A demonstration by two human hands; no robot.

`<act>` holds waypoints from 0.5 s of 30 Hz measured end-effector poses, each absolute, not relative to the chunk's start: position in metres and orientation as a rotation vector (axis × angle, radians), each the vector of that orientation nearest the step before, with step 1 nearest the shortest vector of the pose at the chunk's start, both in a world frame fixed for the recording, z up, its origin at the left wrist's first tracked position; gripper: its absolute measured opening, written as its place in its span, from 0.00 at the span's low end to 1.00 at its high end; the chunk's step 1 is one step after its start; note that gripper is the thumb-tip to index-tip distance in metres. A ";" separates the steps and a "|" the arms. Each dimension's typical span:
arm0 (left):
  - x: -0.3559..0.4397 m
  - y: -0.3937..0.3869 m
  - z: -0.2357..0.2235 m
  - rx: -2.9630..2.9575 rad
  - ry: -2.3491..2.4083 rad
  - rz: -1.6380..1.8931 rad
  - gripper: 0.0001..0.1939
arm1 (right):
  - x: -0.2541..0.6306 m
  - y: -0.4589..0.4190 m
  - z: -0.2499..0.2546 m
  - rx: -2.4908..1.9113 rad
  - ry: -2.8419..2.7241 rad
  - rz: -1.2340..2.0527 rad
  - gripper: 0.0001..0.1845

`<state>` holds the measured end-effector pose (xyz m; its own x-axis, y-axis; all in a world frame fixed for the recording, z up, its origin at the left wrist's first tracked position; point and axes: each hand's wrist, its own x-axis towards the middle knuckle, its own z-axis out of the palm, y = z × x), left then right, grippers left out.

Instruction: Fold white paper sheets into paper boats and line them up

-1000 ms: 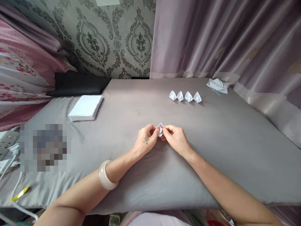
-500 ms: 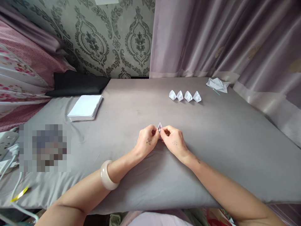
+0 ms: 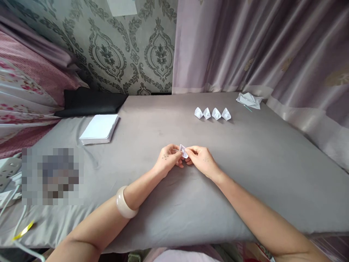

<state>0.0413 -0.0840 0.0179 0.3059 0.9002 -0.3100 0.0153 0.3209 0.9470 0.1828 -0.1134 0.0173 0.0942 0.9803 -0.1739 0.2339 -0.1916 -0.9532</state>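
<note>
Between my two hands is a small folded white paper boat (image 3: 183,151), tilted, with its hollow facing me. My left hand (image 3: 169,157) pinches its left side between thumb and fingers; a thin pale edge shows by the fingertips, too small to make out. My right hand (image 3: 202,158) is closed on the paper boat's right side, thumb on top and fingers curled beneath. Some fingertips are hidden behind the paper. Farther back, several finished-looking paper boats (image 3: 216,114) stand in a row on the grey cloth-covered table (image 3: 152,127).
At the left lies a stack of white paper (image 3: 99,128), with a black cloth (image 3: 92,102) behind it. Loose folded papers (image 3: 249,99) and a thin greenish stick (image 3: 248,108) rest at the back right. A power strip (image 3: 8,171) with cables and a blurred patch occupy the left edge.
The paper boat has turned from point-up to tilted, its hollow now showing. My left hand has shifted slightly left and both hands have loosened around it. The view has tipped up a little.
</note>
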 end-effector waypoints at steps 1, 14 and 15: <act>0.041 -0.084 0.019 1.033 1.084 0.784 0.08 | 0.185 -0.113 0.018 -1.518 -1.187 1.195 0.15; 0.038 -0.085 0.023 0.970 1.056 0.882 0.12 | 0.191 -0.124 0.018 -1.463 -1.844 0.329 0.09; 0.039 -0.086 0.023 0.969 1.040 0.898 0.11 | 0.191 -0.124 0.019 -1.475 -1.842 0.321 0.10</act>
